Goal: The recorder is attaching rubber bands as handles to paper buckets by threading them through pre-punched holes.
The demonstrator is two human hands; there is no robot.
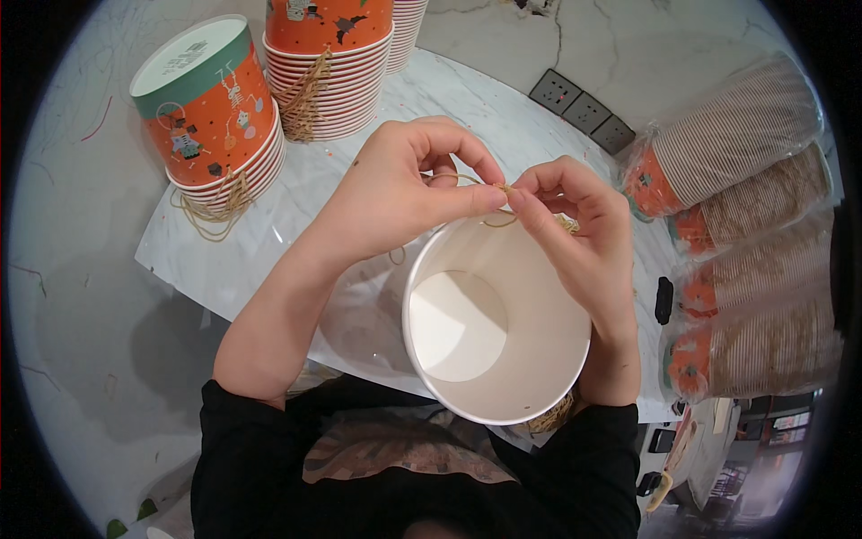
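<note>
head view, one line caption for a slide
Left hand and right hand pinch thin tan cord near a white-lined bucket, stacked orange buckets at upper left.

From afar, I saw tub stacks [346,85] standing upper left, bagged stacks [754,278] far right, a single tub [543,328] near centre.

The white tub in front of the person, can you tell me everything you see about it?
The tub is round and deep, with a smooth, plain white inside that looks like coated paper. It has a rounded rim, a flat round bottom partly in shadow, and a tiny dark speck near the closest edge. Its mouth is open toward the camera, and no lid is on it. Both hands, left and right, are at its far rim; whether they touch it is unclear. Its outside is hidden.
</note>
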